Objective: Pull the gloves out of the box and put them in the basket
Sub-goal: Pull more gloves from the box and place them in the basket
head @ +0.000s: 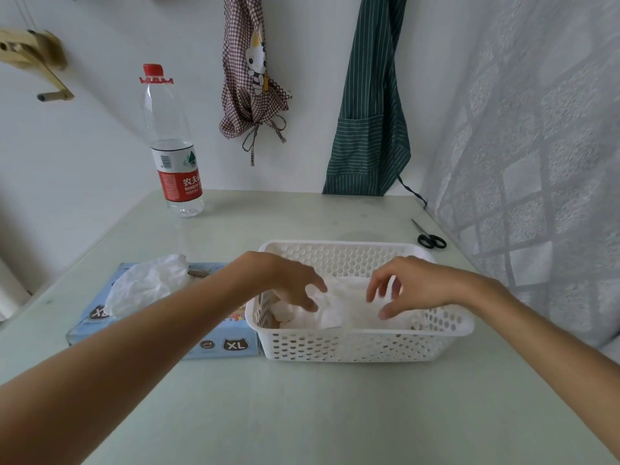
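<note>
A white perforated basket stands on the table, right of a light blue glove box marked XL. A clear plastic glove sticks up out of the box's top opening. Several thin white gloves lie crumpled inside the basket. Both hands hover over the basket. My left hand has loosely curled fingers whose tips touch the gloves. My right hand is just above them with its fingers spread and bent, holding nothing.
A clear water bottle with a red cap stands at the table's back left. Black scissors lie at the back right near a patterned curtain. Two aprons hang on the wall behind.
</note>
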A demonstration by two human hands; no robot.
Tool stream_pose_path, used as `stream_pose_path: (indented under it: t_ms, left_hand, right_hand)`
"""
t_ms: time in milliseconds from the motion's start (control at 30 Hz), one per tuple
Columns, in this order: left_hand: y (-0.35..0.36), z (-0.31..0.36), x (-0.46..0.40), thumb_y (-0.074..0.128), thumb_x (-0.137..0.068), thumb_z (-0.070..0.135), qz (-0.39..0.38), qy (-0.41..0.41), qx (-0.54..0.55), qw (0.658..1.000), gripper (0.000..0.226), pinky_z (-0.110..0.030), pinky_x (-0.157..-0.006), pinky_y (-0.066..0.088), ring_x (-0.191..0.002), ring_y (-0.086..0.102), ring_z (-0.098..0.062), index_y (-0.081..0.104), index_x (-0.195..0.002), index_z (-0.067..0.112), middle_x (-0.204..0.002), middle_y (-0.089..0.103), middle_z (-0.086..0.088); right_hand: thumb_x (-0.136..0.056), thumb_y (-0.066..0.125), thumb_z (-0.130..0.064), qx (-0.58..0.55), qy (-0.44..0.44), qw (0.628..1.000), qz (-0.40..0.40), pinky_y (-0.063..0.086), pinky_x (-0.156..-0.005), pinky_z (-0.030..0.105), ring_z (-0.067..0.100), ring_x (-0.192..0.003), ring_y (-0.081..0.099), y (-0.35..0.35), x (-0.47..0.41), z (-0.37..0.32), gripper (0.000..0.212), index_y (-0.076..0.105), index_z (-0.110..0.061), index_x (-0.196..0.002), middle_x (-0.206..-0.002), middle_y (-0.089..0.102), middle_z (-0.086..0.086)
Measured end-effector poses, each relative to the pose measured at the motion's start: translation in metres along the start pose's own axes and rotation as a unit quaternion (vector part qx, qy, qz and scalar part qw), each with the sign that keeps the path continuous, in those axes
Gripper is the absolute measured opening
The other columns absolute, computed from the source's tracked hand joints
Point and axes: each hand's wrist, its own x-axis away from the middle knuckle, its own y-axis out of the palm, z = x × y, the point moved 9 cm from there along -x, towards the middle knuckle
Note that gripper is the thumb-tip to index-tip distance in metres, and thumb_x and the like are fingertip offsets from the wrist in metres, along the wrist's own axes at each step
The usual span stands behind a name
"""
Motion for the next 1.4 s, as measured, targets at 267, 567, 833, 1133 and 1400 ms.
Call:
stream_pose_path:
  t_ms: [267,567,833,1133,1400]
  left_hand:
    - [0.033,0.02,-0.017,0.045,-0.091,0.057,-0.11,-0.019,0.1,0.989,0.049,-0.022,-0.077,0.046,-0.084,0.062,-0.005,0.065,-0.111,0.016,-0.106,0.069,0.007]
    - [0.035,-0.003,-0.023,0.068,-0.083,0.026,-0.033,-0.085,0.006,0.996,0.034,-0.03,-0.08,0.051,-0.093,0.063,-0.023,0.063,-0.112,0.009,-0.098,0.066,-0.005]
    - [-0.016,0.004,-0.003,0.06,-0.075,0.067,0.118,-0.052,0.033,0.991,0.075,-0.032,-0.087,0.041,-0.113,0.053,-0.024,0.051,-0.126,0.012,-0.124,0.057,-0.002]
    - [-0.005,-0.02,0.031,0.066,-0.083,0.045,0.188,-0.041,0.047,0.98,0.061,-0.036,-0.099,0.038,-0.122,0.045,-0.02,0.045,-0.133,0.018,-0.134,0.049,0.001]
    - [0.003,-0.195,0.186,0.063,-0.089,0.02,0.358,-0.206,0.279,0.867,0.03,-0.035,-0.097,0.047,-0.101,0.063,-0.016,0.06,-0.119,0.019,-0.119,0.063,0.001]
  right_hand:
    - [-0.084,0.067,-0.015,-0.046,0.018,0.995,-0.082,0.046,-0.059,0.012,0.005,-0.075,0.061,0.05,-0.036,-0.005,0.012,0.068,-0.02,-0.095,-0.099,0.068,-0.001]
    - [-0.085,0.057,-0.004,-0.038,0.037,0.991,-0.126,0.045,-0.068,0.016,0.005,-0.075,0.053,0.066,-0.041,0.004,0.034,0.062,-0.019,-0.114,-0.089,0.057,-0.007]
    - [-0.078,0.078,-0.027,-0.095,0.017,0.992,-0.08,0.042,-0.054,0.014,0.007,-0.069,0.056,0.023,-0.037,0.001,0.025,0.063,-0.025,-0.098,-0.091,0.061,-0.005]
    - [-0.08,0.074,-0.034,0.052,0.084,0.989,-0.106,0.043,-0.058,0.016,0.007,-0.072,0.058,0.026,-0.041,0.001,0.03,0.056,-0.026,-0.103,-0.097,0.063,-0.004]
    - [-0.089,0.061,-0.04,0.01,-0.171,0.968,0.186,0.046,-0.078,0.03,0.011,-0.092,0.058,-0.004,-0.06,-0.195,0.018,0.064,-0.029,-0.103,-0.099,0.064,-0.01]
